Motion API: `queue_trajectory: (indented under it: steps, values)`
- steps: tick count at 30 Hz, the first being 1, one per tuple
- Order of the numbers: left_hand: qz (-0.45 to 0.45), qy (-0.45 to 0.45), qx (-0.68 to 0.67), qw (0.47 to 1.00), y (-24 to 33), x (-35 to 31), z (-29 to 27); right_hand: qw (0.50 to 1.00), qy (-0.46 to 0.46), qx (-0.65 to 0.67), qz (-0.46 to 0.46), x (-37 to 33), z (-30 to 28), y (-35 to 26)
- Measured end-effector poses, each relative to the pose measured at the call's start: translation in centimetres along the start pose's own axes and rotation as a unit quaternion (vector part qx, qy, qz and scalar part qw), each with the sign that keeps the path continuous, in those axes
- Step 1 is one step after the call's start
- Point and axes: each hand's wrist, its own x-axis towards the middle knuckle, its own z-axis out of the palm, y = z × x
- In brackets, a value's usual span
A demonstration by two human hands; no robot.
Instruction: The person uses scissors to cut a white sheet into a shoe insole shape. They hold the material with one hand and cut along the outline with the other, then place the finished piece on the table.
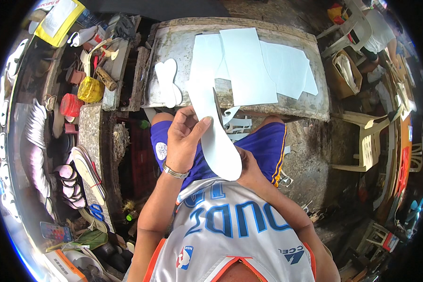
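My left hand (185, 134) pinches a long white sheet (221, 152), thumb on top, just beyond my lap. Its near end is rounded like a shoe sole, and its far part runs onto the worktable. A dark scissor blade (217, 103) lies along the sheet's right edge, pointing away from me. My right hand (249, 167) is closed at the near right side of the sheet, in line with the blade. The sheet covers its fingertips and the scissor handles. A narrow curled white offcut (231, 114) hangs just right of the blade.
On the worn worktable (296, 110) lie more white sheets (246, 66) and several white sole-shaped pieces (167, 82). Shelves at left hold stacked soles (88, 174), a yellow-wrapped bundle (90, 89) and a phone (55, 231). A plastic chair (369, 145) stands right; a person (380, 30) sits far right.
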Motion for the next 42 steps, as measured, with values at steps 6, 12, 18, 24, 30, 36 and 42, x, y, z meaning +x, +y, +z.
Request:
queue_trajectory:
  steps: [6, 12, 18, 24, 30, 36, 42]
  values:
    - [0.168, 0.037, 0.032, 0.985, 0.4, 1.6, 0.4, 0.998, 0.026, 0.027, -0.041, -0.9, 0.9, 0.1]
    - [0.14, 0.027, 0.12, 0.982, -0.5, 0.8, 0.1, 0.996, -0.013, 0.086, 0.029, 0.6, -0.4, 0.4]
    - [0.138, 0.022, 0.066, 0.988, -0.8, 0.0, 0.3, 0.994, -0.006, 0.093, 0.052, 1.0, -0.8, 0.4]
    - [0.132, 0.022, 0.082, 0.988, -0.5, -0.3, 0.2, 0.991, 0.012, 0.113, 0.068, 1.0, -0.7, 0.6]
    - [0.131, 0.021, 0.091, 0.987, -0.3, -0.5, 0.2, 0.927, -0.015, 0.353, 0.13, 1.4, -1.5, 1.6]
    - [0.135, 0.016, 0.108, 0.985, 0.0, -0.6, -0.1, 1.0, 0.015, -0.011, 0.019, 0.6, -1.0, 1.1]
    - [0.107, 0.01, 0.107, 0.988, 0.2, -1.1, -0.1, 0.993, 0.014, -0.113, -0.019, 1.1, -1.3, -0.1]
